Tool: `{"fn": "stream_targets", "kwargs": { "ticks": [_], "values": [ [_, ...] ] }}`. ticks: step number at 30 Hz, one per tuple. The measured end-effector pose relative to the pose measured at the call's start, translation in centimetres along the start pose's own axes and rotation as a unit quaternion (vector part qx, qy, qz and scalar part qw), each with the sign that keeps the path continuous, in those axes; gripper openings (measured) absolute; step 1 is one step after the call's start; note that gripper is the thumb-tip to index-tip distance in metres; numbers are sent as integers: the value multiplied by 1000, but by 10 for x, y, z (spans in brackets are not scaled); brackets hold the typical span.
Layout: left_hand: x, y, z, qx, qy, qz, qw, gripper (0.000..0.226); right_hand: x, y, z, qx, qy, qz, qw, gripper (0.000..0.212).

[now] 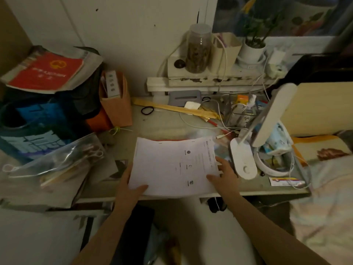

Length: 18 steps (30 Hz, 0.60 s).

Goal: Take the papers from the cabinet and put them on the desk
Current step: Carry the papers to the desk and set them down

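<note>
A stack of white printed papers (172, 165) lies over the front middle of the desk (257, 190), its far edge slightly curled. My left hand (129, 186) grips the stack's near left corner, thumb on top. My right hand (223, 174) holds the right edge, thumb on the sheet and fingers spread toward the lamp base. Something red shows under the far edge of the stack. No cabinet is in view.
A white desk lamp (246, 159) stands just right of the papers. Left are a clear zip bag with scissors (57, 161), an orange paper bag (116, 104) and a red book (47, 71) on a pile. Cables, a jar (198, 48) and a potted plant (252, 48) crowd the back.
</note>
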<state>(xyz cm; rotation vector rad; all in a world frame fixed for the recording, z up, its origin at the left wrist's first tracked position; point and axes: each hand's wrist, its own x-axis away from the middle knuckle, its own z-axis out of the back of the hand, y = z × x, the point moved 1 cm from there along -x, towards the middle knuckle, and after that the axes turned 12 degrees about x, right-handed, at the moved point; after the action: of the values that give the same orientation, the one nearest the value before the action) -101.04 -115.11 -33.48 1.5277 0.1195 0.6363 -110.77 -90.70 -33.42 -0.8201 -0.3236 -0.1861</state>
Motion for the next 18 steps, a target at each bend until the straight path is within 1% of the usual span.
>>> {"fn": "stream_targets", "kwargs": {
  "ticks": [1,2,7,12,15,18],
  "values": [
    [-13,-2,1,-3,-2,10,1000,78,-9,-4,-7,6,1,-10,1000,57],
    [-26,-5,1,-3,-1,20,1000,79,-16,-8,-13,8,-1,-17,1000,57],
    [-72,-31,4,-12,12,49,999,75,-46,-12,-43,35,-1,-51,998,54],
    [-85,-54,8,-44,20,91,995,76,-60,-1,-67,80,10,-95,992,49],
    [-88,-63,12,-69,19,104,992,76,-63,6,-73,104,10,-113,988,52],
    [-90,-67,18,-110,8,114,987,80,-65,13,-75,117,8,-120,986,55]
  ]
}}
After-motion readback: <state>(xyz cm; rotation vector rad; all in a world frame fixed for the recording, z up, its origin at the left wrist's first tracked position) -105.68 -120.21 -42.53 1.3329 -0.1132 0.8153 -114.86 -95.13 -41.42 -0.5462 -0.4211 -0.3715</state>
